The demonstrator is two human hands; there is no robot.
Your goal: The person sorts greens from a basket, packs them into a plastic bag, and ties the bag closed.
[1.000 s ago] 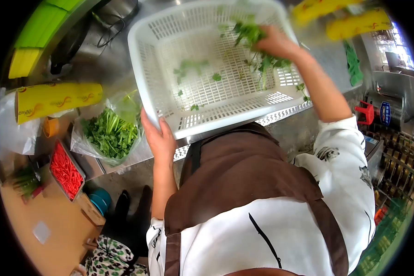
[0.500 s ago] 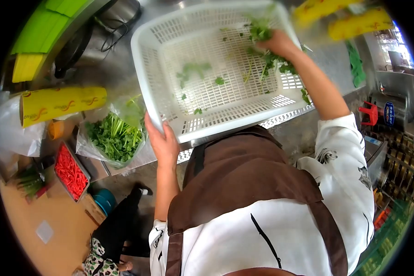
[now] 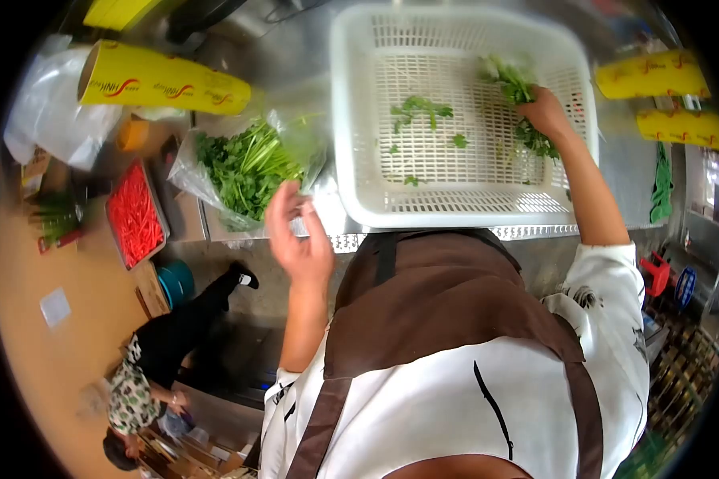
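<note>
Left hand [image 3: 299,243] now off basket rim [image 3: 463,219], loosely open, right hand [image 3: 545,112] grasping herbs [image 3: 507,78], mostly bare mesh [image 3: 467,168] alongside

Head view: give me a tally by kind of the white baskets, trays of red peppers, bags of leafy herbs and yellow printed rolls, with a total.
White slotted basket: 1
Tray of red peppers: 1
Bag of leafy herbs: 1
Yellow printed rolls: 3
Total: 6

At left, a yellow printed roll [image 3: 164,77] lies on the metal counter [image 3: 636,193], with a tray [image 3: 165,225] of red chillies [image 3: 136,217] near it; a teal bucket [image 3: 176,285] stands beside the tray. Lower left: a co-worker [image 3: 161,358] in dark trousers [image 3: 196,318]. At right, two further yellow rolls [image 3: 653,75], a green cloth [image 3: 661,188] and a red stool [image 3: 657,273].
</note>
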